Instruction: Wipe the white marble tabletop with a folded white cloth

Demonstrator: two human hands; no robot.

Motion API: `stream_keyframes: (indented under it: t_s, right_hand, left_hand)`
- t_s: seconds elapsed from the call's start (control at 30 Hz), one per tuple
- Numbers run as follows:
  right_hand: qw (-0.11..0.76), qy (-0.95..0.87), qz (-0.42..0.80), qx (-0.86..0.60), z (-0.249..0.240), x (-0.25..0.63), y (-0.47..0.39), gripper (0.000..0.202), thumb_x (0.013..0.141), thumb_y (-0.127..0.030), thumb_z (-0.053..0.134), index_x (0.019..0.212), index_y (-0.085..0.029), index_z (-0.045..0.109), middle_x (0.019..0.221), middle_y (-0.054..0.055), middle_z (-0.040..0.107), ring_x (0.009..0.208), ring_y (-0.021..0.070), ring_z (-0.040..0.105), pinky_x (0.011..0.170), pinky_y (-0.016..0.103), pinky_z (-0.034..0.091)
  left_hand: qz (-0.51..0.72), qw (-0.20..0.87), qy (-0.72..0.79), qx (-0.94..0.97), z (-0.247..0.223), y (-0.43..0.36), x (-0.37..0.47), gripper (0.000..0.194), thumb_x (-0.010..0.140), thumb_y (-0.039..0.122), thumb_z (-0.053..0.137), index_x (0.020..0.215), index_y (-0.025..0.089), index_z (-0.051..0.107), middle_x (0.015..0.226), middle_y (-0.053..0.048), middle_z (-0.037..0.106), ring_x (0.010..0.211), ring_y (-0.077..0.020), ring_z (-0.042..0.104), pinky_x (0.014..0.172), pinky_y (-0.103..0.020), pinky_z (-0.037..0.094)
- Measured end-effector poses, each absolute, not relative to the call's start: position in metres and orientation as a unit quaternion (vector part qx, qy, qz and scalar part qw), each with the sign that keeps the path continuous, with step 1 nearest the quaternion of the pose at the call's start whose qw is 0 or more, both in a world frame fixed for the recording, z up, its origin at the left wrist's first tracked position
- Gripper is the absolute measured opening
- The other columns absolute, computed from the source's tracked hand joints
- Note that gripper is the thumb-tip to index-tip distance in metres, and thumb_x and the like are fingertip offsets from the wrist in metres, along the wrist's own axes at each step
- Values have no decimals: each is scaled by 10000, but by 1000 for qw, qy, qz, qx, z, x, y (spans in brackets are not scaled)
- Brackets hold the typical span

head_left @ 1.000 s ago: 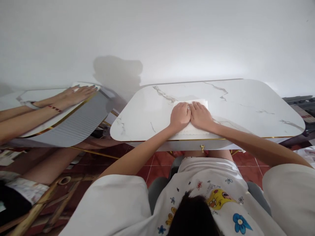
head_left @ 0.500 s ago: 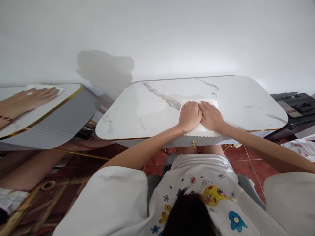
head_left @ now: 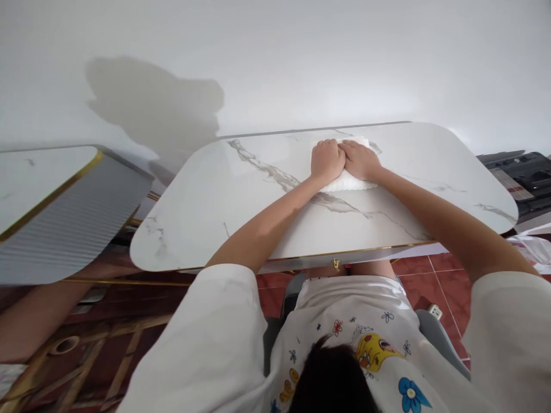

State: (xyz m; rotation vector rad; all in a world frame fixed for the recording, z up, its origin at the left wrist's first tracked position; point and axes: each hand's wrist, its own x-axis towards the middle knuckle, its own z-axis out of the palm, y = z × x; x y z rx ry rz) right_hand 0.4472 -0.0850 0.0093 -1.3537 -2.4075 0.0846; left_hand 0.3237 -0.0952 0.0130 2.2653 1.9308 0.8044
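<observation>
Left hand (head_left: pixel 328 160) and right hand (head_left: pixel 362 160) are resting on a cloth (head_left: pixel 353 182), touching each other, fingers curling down; can't tell whether they're gripping the fabric or just pressing. Wall (head_left: pixel 301 57) is filling the background, a shadow (head_left: pixel 150 103) falling on it at left. White marbled worktop (head_left: pixel 241 229) is standing close to the wall, both forearms (head_left: pixel 279 218) reaching over its gold near edge. Second table (head_left: pixel 47 178), with ribbed grey side, is standing apart at left. White printed shirt (head_left: pixel 331 307) is covering the person's torso. Another person's leg (head_left: pixel 47 315) is showing below the second table. Black case (head_left: pixel 531 178) is sitting just beside the worktop's right end. The white cloth is lying around mid-worktop, nearer the far edge. Gold knob (head_left: pixel 336 264) is sticking out at the worktop's front.
</observation>
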Motion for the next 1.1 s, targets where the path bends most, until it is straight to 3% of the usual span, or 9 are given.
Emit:
stream_keyframes:
  t_s: [0.53,0.8,1.1]
  right_hand:
    - [199,-841,18,-503,0,427,24,477,1015,-338,222,1327,-186,549,1397,83,572,1271,320,505,1021,498,418]
    - [216,-837,20,-503,1,427,28,469,1011,-340,235,1271,-186,593,1366,94,595,1229,300,535,1009,471,434]
    - [214,-848,-16,-484,2,427,6,410,972,-223,273,1216,-151,594,1304,137,623,1230,270,527,1042,416,399]
  left_hand:
    - [312,72,617,719,-1,23,298,250,950,238,402,1093,242,606,1114,-98,642,1206,-304,514,1044,-436,387]
    - [296,45,628,718,5,21,302,267,929,191,396,1057,234,627,1080,-93,668,1150,-282,558,1018,-416,419]
    - [247,-8,620,745,14,-7,306,312,944,180,350,1097,143,618,1189,-156,666,1173,-274,569,1034,-401,407]
